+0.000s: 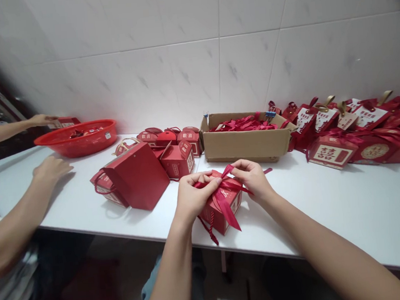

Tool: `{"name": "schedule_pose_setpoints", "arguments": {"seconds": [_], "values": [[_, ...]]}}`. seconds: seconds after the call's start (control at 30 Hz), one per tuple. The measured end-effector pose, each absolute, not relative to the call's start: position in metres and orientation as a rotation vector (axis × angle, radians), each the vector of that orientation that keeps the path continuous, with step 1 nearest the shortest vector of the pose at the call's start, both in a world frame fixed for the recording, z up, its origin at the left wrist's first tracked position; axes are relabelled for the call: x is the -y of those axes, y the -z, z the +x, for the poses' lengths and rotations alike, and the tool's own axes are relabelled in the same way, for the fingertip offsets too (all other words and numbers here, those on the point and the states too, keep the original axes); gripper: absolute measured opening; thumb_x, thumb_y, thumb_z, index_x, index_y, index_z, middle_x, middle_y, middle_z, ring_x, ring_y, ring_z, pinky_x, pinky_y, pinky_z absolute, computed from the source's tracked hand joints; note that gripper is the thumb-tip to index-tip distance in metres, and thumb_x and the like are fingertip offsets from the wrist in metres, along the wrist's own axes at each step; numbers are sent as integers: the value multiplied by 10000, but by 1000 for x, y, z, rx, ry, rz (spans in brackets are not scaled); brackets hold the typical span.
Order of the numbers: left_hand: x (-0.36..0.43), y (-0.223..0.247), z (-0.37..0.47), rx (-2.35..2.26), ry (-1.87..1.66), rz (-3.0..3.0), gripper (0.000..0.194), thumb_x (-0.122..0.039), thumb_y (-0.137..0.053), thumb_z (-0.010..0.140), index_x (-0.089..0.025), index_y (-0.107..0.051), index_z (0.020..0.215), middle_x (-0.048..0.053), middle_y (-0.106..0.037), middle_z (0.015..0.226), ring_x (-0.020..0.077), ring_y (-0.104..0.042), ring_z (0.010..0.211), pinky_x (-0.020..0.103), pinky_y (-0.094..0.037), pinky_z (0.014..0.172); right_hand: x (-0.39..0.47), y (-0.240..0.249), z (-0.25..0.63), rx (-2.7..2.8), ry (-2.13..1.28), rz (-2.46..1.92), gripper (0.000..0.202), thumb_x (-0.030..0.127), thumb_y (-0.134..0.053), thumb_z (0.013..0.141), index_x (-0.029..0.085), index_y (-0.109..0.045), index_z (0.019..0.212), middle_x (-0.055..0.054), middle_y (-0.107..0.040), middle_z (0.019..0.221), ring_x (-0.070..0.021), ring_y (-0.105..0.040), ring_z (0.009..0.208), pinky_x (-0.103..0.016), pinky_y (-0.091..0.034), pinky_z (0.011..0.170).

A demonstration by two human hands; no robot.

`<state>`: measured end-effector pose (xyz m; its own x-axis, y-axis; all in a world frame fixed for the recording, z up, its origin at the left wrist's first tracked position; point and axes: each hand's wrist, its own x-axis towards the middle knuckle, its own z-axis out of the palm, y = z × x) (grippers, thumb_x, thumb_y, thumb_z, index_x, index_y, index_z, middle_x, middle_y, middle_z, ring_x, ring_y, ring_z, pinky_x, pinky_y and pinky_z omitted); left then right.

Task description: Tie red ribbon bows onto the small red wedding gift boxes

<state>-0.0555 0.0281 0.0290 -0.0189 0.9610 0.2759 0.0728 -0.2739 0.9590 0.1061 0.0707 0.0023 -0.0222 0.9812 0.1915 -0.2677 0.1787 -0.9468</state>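
Ribbon [229,210] tops the red box [220,219] at the near edge of your bench [330,194], tail toward you. Your left hand [195,196] and right hand [254,179] flank it equally, fingers [212,186] pinching it.

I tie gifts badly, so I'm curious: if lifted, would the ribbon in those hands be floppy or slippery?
The ribbon probably flops: its tail droops over the red box. Its sheen suggests it may slip; being thin, it's likely light.

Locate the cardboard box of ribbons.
In the head view, the cardboard box sits just right of centre on the white table, beyond the right hand and in front of the tiled wall.
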Motion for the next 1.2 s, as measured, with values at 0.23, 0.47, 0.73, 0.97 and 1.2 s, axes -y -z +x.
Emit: {"name": "schedule_pose_setpoints", "arguments": {"seconds": [0.23, 0.47, 0.73, 0.97, 1.2], "values": [[-27, -29, -54, -1147, -1432, 1427, 483, -231, -750, 632, -215, -290, 487, 2, -543, 540, 275, -644, 1003, 324, -464, 867, -72, -2, 106, 1106, -1196, -880, 202, 307, -794, 542, 170, -669, 623, 22, -627, 591, -113, -531, 545, -267, -434, 574], [-30, -26, -55, -1127, -1402, 1465, 479, -231, -739, 650, -213, -287, 494, -18, -475, 519, 257, -655, 970, 276, -473, 777, -71, -6, 108, 1153, -1134, -928, 189, 316, -777, 558, 171, -684, 636, -9, -661, 635, -137, -562, 584, -280, -445, 597], [-32, -24, -54, -1107, -1388, 1493, 457, -242, -736, 650, -202, -314, 480, 32, -612, 605, 240, -669, 917, 269, -492, 735, -74, -4, 110, 1189, -1093, -971, 220, 351, -771, 562, 165, -695, 651, -38, -689, 678, -159, -586, 626, -293, -461, 617], [-29, -28, -54, -1176, -1338, 1525, 413, -272, -721, 659, -194, -368, 460, 59, -673, 652, 257, -670, 931, 292, -496, 747, -75, -4, 112, 1166, -1185, -972, 270, 376, -810, 520, 165, -692, 640, -18, -667, 639, -138, -562, 575, -286, -454, 570], [-25, -32, -58, -1208, -1327, 1638, 297, -296, -697, 696, -182, -473, 538, 69, -723, 805, 236, -666, 922, 303, -481, 799, -78, -4, 116, 1139, -1513, -900, 258, 312, -822, 539, 154, -690, 695, -7, -675, 680, -128, -612, 605, -250, -475, 591]]}}
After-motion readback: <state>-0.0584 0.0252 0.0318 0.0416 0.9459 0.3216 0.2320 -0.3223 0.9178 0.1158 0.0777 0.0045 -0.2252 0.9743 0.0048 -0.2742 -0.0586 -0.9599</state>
